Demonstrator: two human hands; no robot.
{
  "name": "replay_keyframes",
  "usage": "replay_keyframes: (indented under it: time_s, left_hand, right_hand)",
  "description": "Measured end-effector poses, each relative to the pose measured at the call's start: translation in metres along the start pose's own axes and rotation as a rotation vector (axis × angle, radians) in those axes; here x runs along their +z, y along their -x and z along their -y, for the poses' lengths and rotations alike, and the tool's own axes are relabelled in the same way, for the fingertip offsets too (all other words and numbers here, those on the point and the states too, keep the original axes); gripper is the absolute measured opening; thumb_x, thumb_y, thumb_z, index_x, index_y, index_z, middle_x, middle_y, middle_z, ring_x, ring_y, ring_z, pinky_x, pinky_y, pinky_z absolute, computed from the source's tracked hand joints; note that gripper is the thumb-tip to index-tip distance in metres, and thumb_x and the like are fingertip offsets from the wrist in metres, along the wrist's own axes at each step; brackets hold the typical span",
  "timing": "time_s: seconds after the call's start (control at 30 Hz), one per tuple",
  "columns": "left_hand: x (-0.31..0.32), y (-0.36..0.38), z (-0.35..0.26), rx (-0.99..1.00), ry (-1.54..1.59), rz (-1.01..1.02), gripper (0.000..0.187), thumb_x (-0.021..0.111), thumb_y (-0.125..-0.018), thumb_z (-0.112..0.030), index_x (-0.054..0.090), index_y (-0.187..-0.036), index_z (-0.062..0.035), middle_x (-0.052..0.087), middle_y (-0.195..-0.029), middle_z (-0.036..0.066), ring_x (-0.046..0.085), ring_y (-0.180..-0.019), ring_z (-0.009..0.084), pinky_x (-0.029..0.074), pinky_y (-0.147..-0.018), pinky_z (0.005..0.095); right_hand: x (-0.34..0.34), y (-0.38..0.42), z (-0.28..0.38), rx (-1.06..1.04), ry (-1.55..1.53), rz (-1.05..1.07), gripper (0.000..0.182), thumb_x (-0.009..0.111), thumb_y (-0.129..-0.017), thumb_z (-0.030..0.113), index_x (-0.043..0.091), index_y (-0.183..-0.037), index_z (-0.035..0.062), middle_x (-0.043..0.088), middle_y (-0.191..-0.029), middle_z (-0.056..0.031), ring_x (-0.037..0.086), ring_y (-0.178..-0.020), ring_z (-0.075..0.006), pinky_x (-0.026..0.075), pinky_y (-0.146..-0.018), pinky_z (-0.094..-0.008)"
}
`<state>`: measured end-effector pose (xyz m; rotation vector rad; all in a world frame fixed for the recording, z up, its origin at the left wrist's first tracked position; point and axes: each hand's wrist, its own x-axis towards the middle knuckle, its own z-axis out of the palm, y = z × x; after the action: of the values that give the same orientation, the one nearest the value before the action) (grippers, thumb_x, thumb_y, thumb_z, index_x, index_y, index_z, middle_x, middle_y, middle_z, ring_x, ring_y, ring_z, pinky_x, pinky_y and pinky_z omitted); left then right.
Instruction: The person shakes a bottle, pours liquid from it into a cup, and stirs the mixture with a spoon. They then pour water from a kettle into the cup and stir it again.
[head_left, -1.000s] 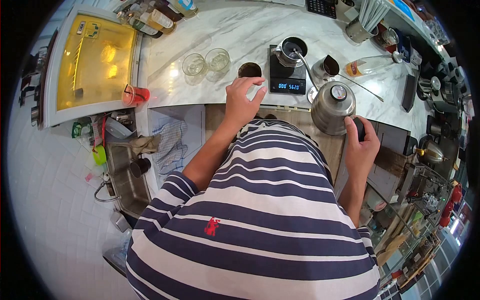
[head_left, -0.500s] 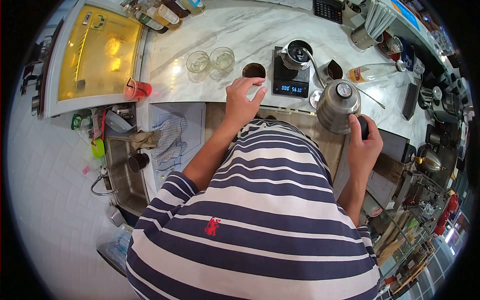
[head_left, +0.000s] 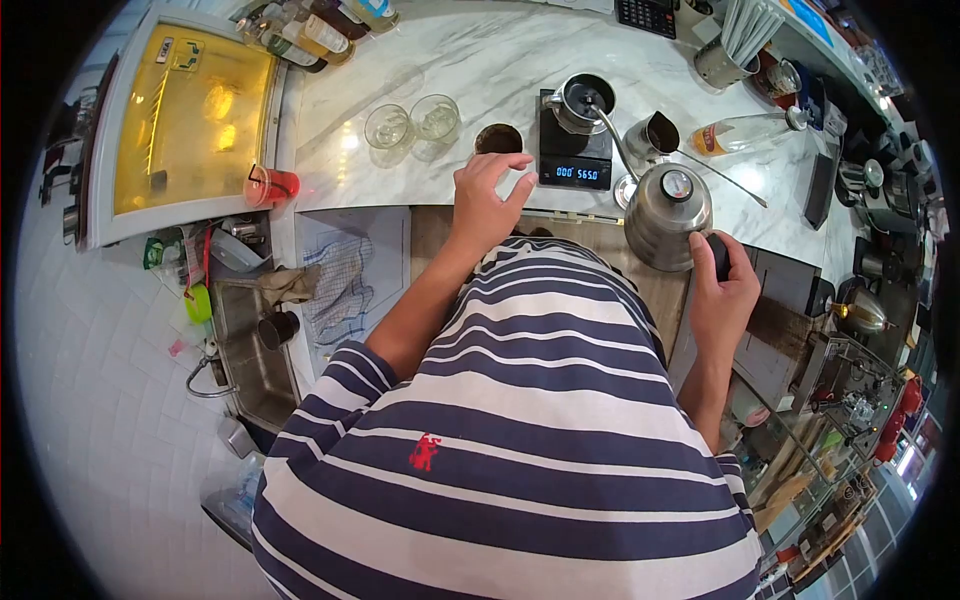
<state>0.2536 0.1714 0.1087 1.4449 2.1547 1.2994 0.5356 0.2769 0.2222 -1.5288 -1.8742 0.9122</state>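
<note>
In my right hand (head_left: 724, 290) is the dark handle of a steel gooseneck kettle (head_left: 662, 230), fingers wrapped round it. A thermometer dial sits in its lid. The spout reaches over a metal vessel with a dark inside (head_left: 585, 100), which stands on a black digital scale (head_left: 575, 152). The lit display seems to read 565.0. My left hand (head_left: 488, 205) is at the counter's front edge, thumb and fingers curved and apart, with nothing visible between them. Just beyond its fingertips stands a small cup with dark contents (head_left: 499, 137), partly hidden by the fingers.
Two clear glasses (head_left: 388, 128) stand left on the marble counter (head_left: 340, 80). A metal pitcher (head_left: 655, 135), a long spoon (head_left: 735, 182) and a lying glass bottle (head_left: 742, 133) are to the right. A red drink cup (head_left: 270, 186) sits near the sink (head_left: 250, 340).
The display went from about 563.0 to 565.0. The kettle's spout stays over the vessel on the scale. Both hands hold nearly the same pose, and the view has shifted slightly.
</note>
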Motion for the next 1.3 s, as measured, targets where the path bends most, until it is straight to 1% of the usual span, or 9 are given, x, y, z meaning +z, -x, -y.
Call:
replay_keyframes:
  time_s: [0.4, 0.5, 0.6, 0.77, 0.87, 0.97, 1.1, 1.3]
  left_hand:
    - [-0.004, 0.002, -0.002, -0.025, -0.002, -0.035, 0.022, 0.077, -0.090, -0.015, 0.076, -0.109, -0.0059, 0.077, -0.101, 0.011, 0.069, -0.098, 0.0290, 0.052, -0.091, 0.0400]
    - [-0.003, 0.002, 0.000, -0.023, -0.001, -0.037, 0.022, 0.077, -0.089, -0.015, 0.076, -0.109, -0.0056, 0.077, -0.101, 0.011, 0.069, -0.099, 0.0290, 0.052, -0.091, 0.0399]
    - [-0.002, 0.002, -0.001, -0.024, 0.001, -0.029, 0.022, 0.077, -0.089, -0.015, 0.076, -0.109, -0.0053, 0.077, -0.102, 0.011, 0.069, -0.099, 0.0291, 0.052, -0.092, 0.0400]
    - [-0.001, 0.003, -0.002, -0.030, 0.003, -0.021, 0.021, 0.077, -0.090, -0.015, 0.076, -0.108, -0.0050, 0.077, -0.103, 0.011, 0.070, -0.100, 0.0296, 0.052, -0.092, 0.0403]
    - [0.003, 0.005, 0.004, -0.034, 0.029, -0.033, 0.021, 0.076, -0.089, -0.019, 0.075, -0.108, -0.0105, 0.075, -0.102, 0.006, 0.067, -0.101, 0.0280, 0.043, -0.092, 0.0418]
    - [-0.001, 0.002, -0.003, -0.002, -0.009, -0.032, 0.021, 0.077, -0.090, -0.015, 0.076, -0.109, -0.0056, 0.077, -0.102, 0.010, 0.069, -0.099, 0.0296, 0.052, -0.091, 0.0402]
    - [-0.002, 0.003, -0.002, -0.018, 0.003, -0.028, 0.021, 0.077, -0.090, -0.015, 0.076, -0.109, -0.0060, 0.077, -0.102, 0.010, 0.069, -0.099, 0.0294, 0.052, -0.091, 0.0403]
    - [-0.002, 0.004, 0.000, -0.017, 0.004, -0.033, 0.022, 0.077, -0.090, -0.016, 0.076, -0.108, -0.0050, 0.077, -0.102, 0.010, 0.069, -0.099, 0.0293, 0.052, -0.091, 0.0400]
  right_hand:
    - [0.003, -0.011, 0.004, -0.027, -0.050, -0.017, 0.033, 0.078, -0.096, 0.024, 0.072, -0.110, -0.0056, 0.067, -0.078, -0.0041, 0.057, -0.072, -0.0089, 0.047, -0.065, -0.0263]
    - [-0.004, -0.011, 0.007, 0.068, 0.056, 0.017, 0.033, 0.078, -0.096, 0.023, 0.072, -0.110, -0.0056, 0.068, -0.079, -0.0048, 0.058, -0.072, -0.0092, 0.048, -0.066, -0.0264]
    - [-0.002, -0.009, 0.000, -0.022, -0.018, -0.012, 0.034, 0.078, -0.096, 0.025, 0.072, -0.111, -0.0055, 0.068, -0.079, -0.0047, 0.056, -0.072, -0.0087, 0.047, -0.065, -0.0258]
    - [-0.001, -0.006, -0.003, -0.016, -0.027, 0.009, 0.035, 0.079, -0.096, 0.026, 0.073, -0.111, -0.0051, 0.067, -0.078, -0.0046, 0.056, -0.071, -0.0083, 0.046, -0.065, -0.0256]
    - [0.001, -0.005, 0.003, -0.008, -0.016, 0.003, 0.035, 0.079, -0.096, 0.026, 0.073, -0.110, -0.0048, 0.067, -0.078, -0.0047, 0.056, -0.072, -0.0083, 0.046, -0.065, -0.0257]
    - [0.003, -0.007, 0.004, 0.007, -0.032, -0.007, 0.035, 0.079, -0.096, 0.027, 0.073, -0.110, -0.0047, 0.066, -0.078, -0.0044, 0.055, -0.072, -0.0081, 0.046, -0.065, -0.0255]
    - [0.004, -0.007, 0.001, -0.004, -0.043, -0.036, 0.034, 0.079, -0.096, 0.026, 0.073, -0.110, -0.0049, 0.066, -0.078, -0.0032, 0.055, -0.072, -0.0074, 0.045, -0.064, -0.0249]
    - [-0.004, -0.006, 0.003, 0.024, -0.022, -0.014, 0.032, 0.079, -0.096, 0.023, 0.073, -0.110, -0.0049, 0.067, -0.080, -0.0018, 0.055, -0.073, -0.0068, 0.046, -0.065, -0.0239]
